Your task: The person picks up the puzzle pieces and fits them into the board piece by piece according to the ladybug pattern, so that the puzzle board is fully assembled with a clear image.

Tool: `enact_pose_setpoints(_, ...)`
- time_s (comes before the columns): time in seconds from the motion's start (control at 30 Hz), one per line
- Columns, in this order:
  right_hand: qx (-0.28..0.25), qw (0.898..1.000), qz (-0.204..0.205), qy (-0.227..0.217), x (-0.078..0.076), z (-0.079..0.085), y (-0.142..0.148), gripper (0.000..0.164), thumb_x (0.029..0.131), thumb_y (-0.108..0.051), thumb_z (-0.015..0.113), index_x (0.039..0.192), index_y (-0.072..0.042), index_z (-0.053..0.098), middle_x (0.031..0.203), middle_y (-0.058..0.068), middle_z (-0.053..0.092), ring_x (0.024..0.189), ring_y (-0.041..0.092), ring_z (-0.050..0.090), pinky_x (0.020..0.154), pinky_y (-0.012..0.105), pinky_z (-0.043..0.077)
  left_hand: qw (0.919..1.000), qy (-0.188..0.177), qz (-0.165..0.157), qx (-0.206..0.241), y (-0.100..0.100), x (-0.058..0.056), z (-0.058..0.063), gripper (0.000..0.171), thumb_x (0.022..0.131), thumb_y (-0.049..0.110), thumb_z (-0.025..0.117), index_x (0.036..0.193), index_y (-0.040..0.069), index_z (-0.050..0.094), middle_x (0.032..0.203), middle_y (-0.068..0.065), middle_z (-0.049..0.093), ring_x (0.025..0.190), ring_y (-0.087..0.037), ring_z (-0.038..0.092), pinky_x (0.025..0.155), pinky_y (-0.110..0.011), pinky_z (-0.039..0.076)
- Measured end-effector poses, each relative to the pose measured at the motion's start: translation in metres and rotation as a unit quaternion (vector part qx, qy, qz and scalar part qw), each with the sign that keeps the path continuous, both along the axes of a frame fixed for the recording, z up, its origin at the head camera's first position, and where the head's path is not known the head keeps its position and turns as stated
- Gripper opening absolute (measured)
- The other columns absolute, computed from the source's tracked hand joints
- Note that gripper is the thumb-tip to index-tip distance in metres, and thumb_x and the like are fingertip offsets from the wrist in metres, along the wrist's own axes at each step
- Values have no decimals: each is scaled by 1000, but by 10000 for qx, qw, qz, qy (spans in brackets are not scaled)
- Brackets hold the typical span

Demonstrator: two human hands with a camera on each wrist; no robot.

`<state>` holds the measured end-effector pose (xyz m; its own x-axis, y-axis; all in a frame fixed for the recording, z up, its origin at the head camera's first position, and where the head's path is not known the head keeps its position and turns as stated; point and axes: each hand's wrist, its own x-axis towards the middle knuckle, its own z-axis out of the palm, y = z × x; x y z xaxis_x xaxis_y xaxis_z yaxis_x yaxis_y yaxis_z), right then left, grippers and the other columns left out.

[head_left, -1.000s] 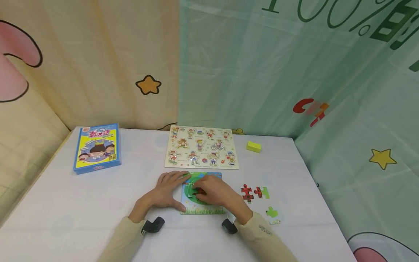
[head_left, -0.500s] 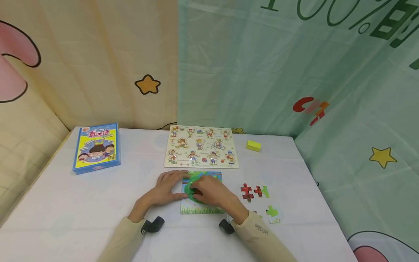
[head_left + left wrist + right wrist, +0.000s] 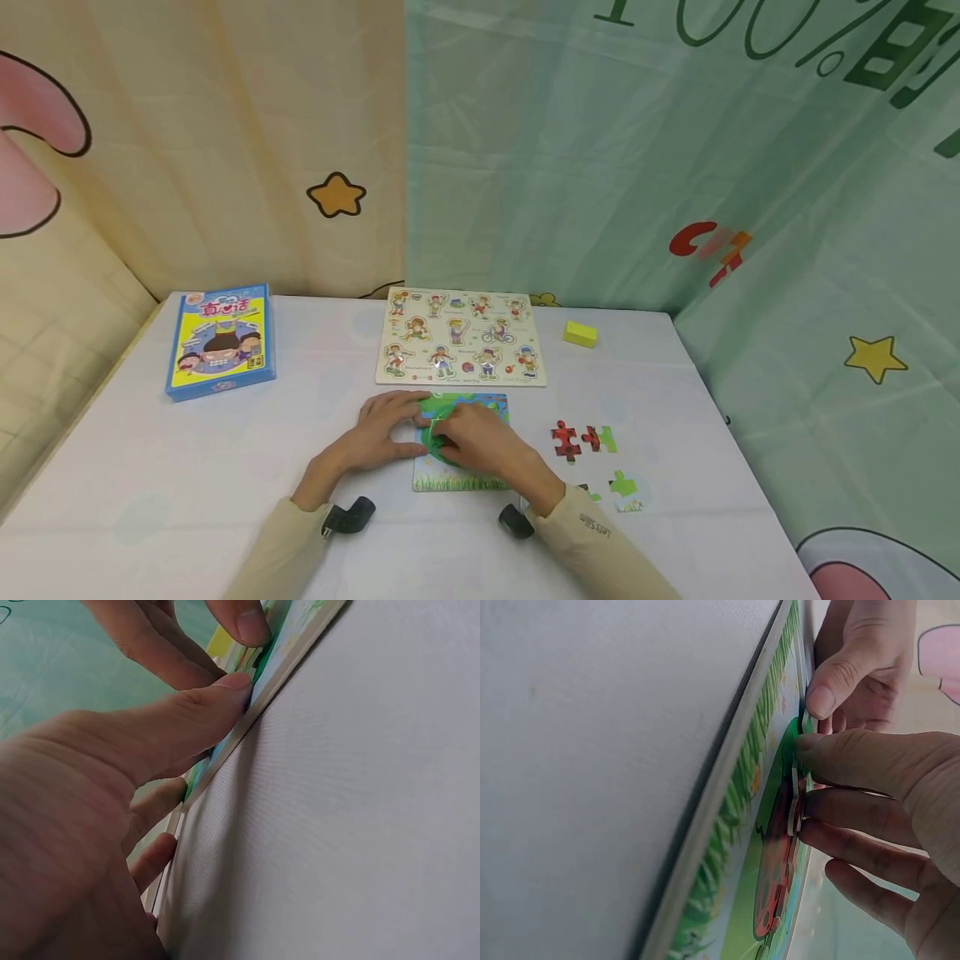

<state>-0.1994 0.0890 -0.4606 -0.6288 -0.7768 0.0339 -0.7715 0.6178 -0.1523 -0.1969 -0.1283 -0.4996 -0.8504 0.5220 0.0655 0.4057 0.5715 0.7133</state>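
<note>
A jigsaw board point(image 3: 461, 482) with a grass border and a green leaf shape lies flat in front of the person. My right hand point(image 3: 483, 442) is over its middle and pinches a puzzle piece point(image 3: 795, 801) between thumb and fingers, close above the board in the right wrist view. A red, dark-spotted ladybug picture point(image 3: 769, 892) shows on the board there. My left hand point(image 3: 375, 435) rests along the board's left side, fingers extended at the upper corner. Its thumb point(image 3: 214, 701) touches the board's edge beside the right fingers. Most of the held piece's face is hidden.
Several loose puzzle pieces, including a red one point(image 3: 566, 441) and a green one point(image 3: 623, 485), lie right of the board. Behind it is a pegged picture board point(image 3: 461, 337). A yellow block point(image 3: 581, 334) sits back right, a blue-yellow box point(image 3: 221, 342) back left.
My left thumb has slid up the board's left edge toward the right fingers. The right hand has shifted slightly left, uncovering a loose piece near its wrist.
</note>
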Motion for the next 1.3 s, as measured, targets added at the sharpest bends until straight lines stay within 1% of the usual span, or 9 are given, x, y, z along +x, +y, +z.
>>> enact_pose_setpoints(0.13,0,9998,-162,-141,1,1,0,4,91,-20,74,89,-17,74,65,-13,53,60,2,43,59,15,36,10000,2,90,-36,0,-1,-1,22,83,32,81,89,25,61,153,-10,48,143,-42,30,112,-65,14)
enact_pose_setpoints(0.23,-79,9986,-391,-360,2,0,0,7,91,-20,74,95,-15,74,67,-13,54,60,1,45,58,14,36,9999,19,105,-110,1,-2,-3,22,82,33,81,87,27,61,152,-8,49,144,-40,30,112,-64,15)
enact_pose_setpoints(0.37,-230,9969,-568,-492,3,-1,1,7,92,-21,74,95,-15,73,66,-13,53,58,0,45,56,13,36,9997,36,127,-206,3,-1,-3,22,82,33,81,85,28,61,153,-8,48,144,-39,30,113,-64,15)
enact_pose_setpoints(0.7,-129,9978,-578,-289,2,-1,0,10,90,-23,76,92,-15,73,62,-13,50,57,1,42,54,15,34,9985,113,184,-501,6,0,3,19,82,34,82,88,27,65,152,-6,49,145,-37,32,115,-65,17)
enact_pose_setpoints(0.97,-191,9977,-576,-319,2,-2,0,8,90,-21,76,91,-14,73,62,-12,51,57,2,42,55,15,34,9960,350,305,-760,9,2,7,18,80,34,83,90,26,71,149,-6,53,142,-37,38,114,-67,22)
enact_pose_setpoints(1.07,-180,9974,-590,-374,2,-3,1,8,91,-21,75,94,-14,73,65,-12,53,59,2,43,56,15,35,9958,376,340,-762,10,3,8,18,79,33,84,89,25,72,149,-6,54,141,-37,39,114,-68,23)
enact_pose_setpoints(1.17,-120,9967,-576,-554,2,-2,3,10,92,-21,73,100,-14,74,69,-11,57,62,2,46,59,16,38,9955,421,381,-759,11,5,8,19,79,32,84,88,24,70,149,-6,54,141,-38,39,114,-68,24)
enact_pose_setpoints(1.23,-99,9960,-552,-694,1,-2,5,13,93,-21,72,105,-15,74,76,-11,62,67,2,49,63,16,42,9955,421,417,-738,11,5,7,20,79,31,84,88,24,68,149,-7,53,141,-38,39,114,-68,23)
enact_pose_setpoints(1.3,-107,9954,-563,-769,2,0,11,18,95,-22,71,111,-15,73,89,-8,69,78,4,56,72,17,48,9956,412,444,-714,11,5,7,20,79,31,84,88,23,67,149,-7,53,141,-38,38,114,-68,23)
